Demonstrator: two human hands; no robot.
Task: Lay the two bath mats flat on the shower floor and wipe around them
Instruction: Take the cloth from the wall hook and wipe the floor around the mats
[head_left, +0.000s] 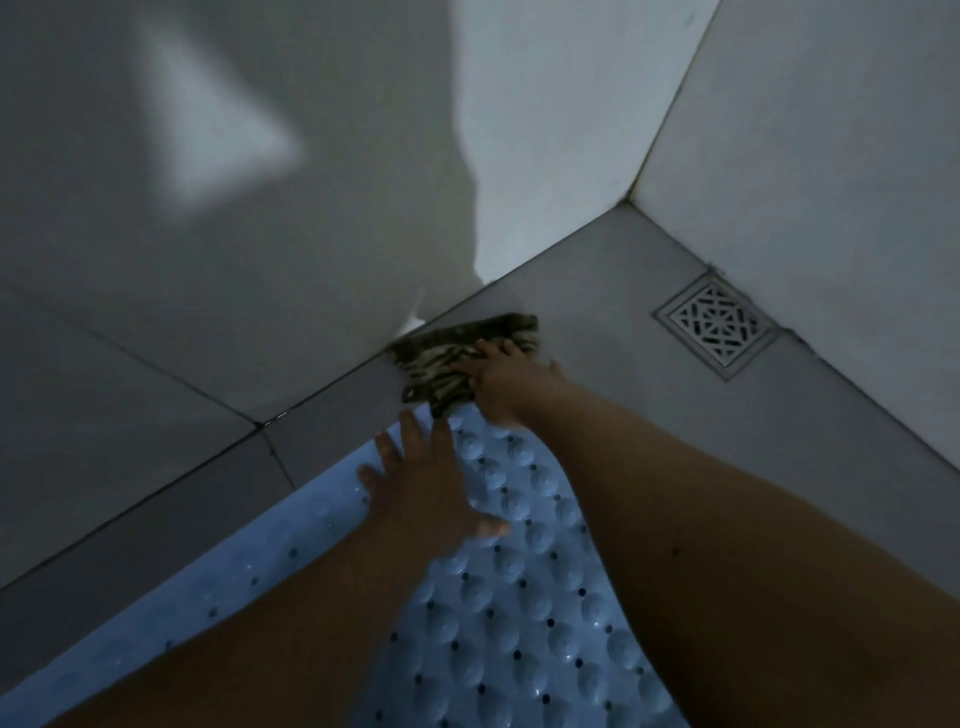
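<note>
Showing two hands (421, 483) (504, 379), one mat (519, 597) (blue), one cloth (457, 358).

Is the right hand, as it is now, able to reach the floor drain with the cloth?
Probably yes. The right hand holds the cloth by the wall, and only bare floor lies between it and the drain; nothing blocks the way.

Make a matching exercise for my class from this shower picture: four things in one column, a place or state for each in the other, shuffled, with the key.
Things
1. bath mat
2. cloth
3. floor drain
4. left hand

Places or states
A. beside the right-hand wall
B. pressed flat on the mat, fingers spread
C. blue and studded, lying on the floor
D. under the right hand, where wall meets floor

Pairs: 1-C, 2-D, 3-A, 4-B
</note>
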